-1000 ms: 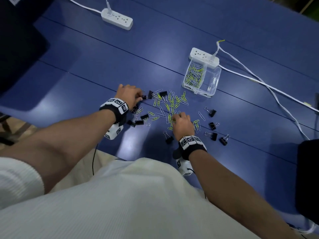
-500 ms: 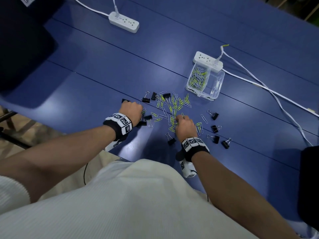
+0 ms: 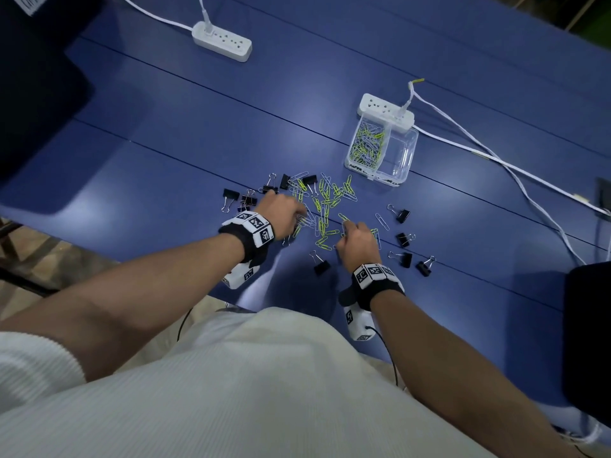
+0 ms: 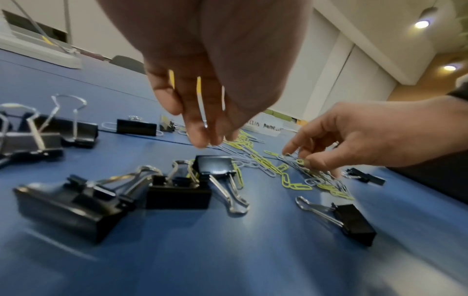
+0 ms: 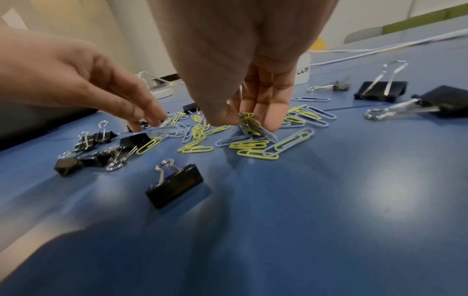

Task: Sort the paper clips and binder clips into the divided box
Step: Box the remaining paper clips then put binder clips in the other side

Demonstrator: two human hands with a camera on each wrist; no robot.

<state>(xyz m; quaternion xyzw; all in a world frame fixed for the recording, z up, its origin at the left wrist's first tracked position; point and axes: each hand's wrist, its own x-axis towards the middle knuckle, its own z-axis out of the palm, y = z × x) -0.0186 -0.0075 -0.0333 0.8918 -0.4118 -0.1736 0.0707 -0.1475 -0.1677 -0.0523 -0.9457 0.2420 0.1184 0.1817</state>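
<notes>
Right wrist view: right hand (image 5: 243, 84) pinches a bunch of paper clips (image 5: 249, 123) near the box (image 3: 380, 153); left hand (image 4: 202, 104) seemingly holds some too.

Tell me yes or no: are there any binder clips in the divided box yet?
No. In the head view the divided box holds only paper clips in its left compartment, and the black binder clips lie on the table.
</notes>
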